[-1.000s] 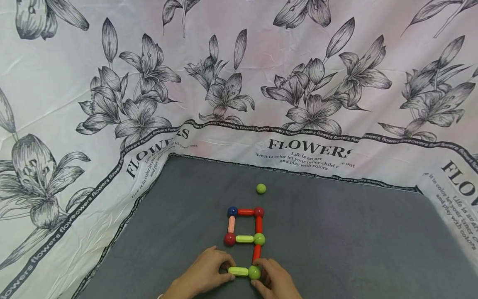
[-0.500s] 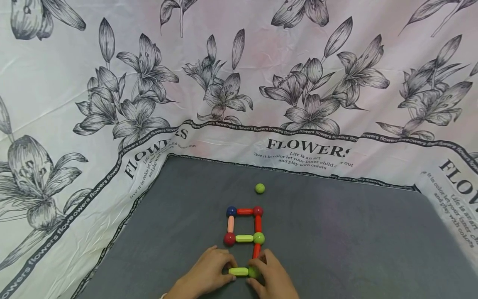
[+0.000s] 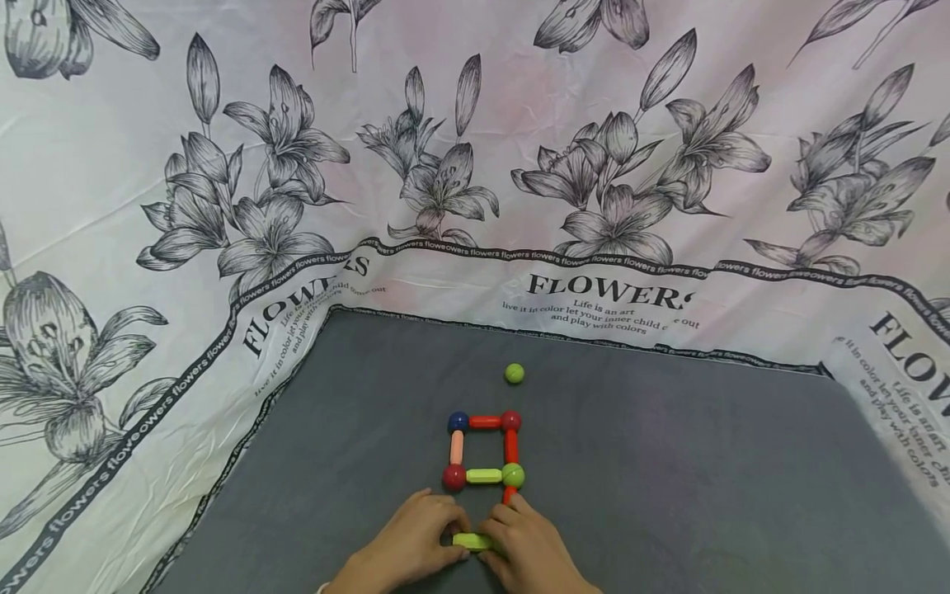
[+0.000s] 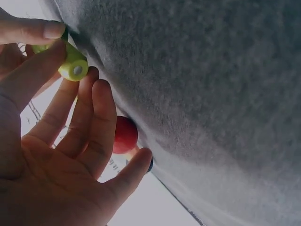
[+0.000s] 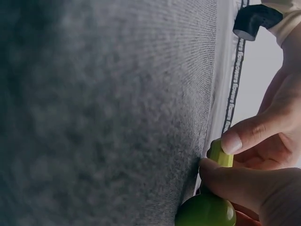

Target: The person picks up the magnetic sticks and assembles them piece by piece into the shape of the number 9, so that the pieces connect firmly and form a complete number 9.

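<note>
A yellow-green magnetic stick [image 3: 472,542] lies near the table's front edge in the head view. My left hand [image 3: 419,532] pinches its left end between thumb and fingers, leaving the round end face bare in the left wrist view. On the other end, my right hand [image 3: 530,544] grips the stick with its thumb and fingers. A green ball [image 5: 207,212] sits at that end in the right wrist view; in the head view the right hand hides it. A red stick [image 3: 510,494] runs from beneath the right fingers up to another green ball [image 3: 513,475].
Beyond the hands, a square of sticks joins that upper green ball with a dark red ball [image 3: 454,477], a blue ball [image 3: 458,421] and a red ball [image 3: 510,421]. A loose green ball [image 3: 514,374] lies farther back. Flowered cloth [image 3: 609,297] borders the grey tabletop [image 3: 668,462].
My right hand has shifted left from the lower green ball onto the yellow-green stick and now covers the ball. The left hand keeps its hold on the stick's left end.
</note>
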Demonstrator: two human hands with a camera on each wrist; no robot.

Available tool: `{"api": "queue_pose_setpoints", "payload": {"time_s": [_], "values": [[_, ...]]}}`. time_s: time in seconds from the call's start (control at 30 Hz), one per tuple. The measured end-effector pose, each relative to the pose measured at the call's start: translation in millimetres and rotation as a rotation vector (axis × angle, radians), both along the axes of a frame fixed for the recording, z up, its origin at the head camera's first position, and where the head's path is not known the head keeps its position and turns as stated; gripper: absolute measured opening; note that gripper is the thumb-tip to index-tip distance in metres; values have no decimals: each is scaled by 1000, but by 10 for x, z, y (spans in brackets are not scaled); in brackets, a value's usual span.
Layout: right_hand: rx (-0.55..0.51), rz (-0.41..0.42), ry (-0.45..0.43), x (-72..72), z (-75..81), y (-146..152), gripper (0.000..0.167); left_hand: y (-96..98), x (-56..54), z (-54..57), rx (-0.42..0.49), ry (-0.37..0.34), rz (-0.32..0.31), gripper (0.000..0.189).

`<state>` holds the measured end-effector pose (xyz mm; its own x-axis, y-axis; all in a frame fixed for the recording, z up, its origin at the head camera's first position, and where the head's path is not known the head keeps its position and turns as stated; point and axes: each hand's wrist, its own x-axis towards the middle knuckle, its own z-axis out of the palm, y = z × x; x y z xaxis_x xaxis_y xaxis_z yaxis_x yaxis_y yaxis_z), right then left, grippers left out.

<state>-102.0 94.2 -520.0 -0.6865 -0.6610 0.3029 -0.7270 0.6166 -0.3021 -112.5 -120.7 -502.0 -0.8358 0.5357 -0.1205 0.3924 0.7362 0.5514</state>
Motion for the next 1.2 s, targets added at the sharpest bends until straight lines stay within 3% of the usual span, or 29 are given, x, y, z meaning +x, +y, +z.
{"api": "queue_pose_setpoints", "payload": {"time_s": [0.17,0.3,0.43,0.57,0.67,0.77,0.97,1.2], "values": [[41,-14,-56,-19,35,-2,19,-50,-150,111,113,38,39,14],[58,-26,-74,-40,39,0,20,-87,-485,222,214,163,104,11],[66,-41,-97,-44,37,-8,20,-84,-986,269,153,316,99,10],[76,-46,-142,-31,46,-17,20,25,-1475,295,43,375,60,15],[74,-44,-143,-30,50,-23,20,190,-1768,318,-39,420,11,22],[68,-45,-117,-36,51,-18,20,396,-1984,336,-134,463,-34,30],[61,-40,-87,-40,52,-21,21,671,-2218,252,-299,461,-41,48],[65,-39,-106,-19,58,-5,22,775,-2320,39,-346,374,-71,51]]}}
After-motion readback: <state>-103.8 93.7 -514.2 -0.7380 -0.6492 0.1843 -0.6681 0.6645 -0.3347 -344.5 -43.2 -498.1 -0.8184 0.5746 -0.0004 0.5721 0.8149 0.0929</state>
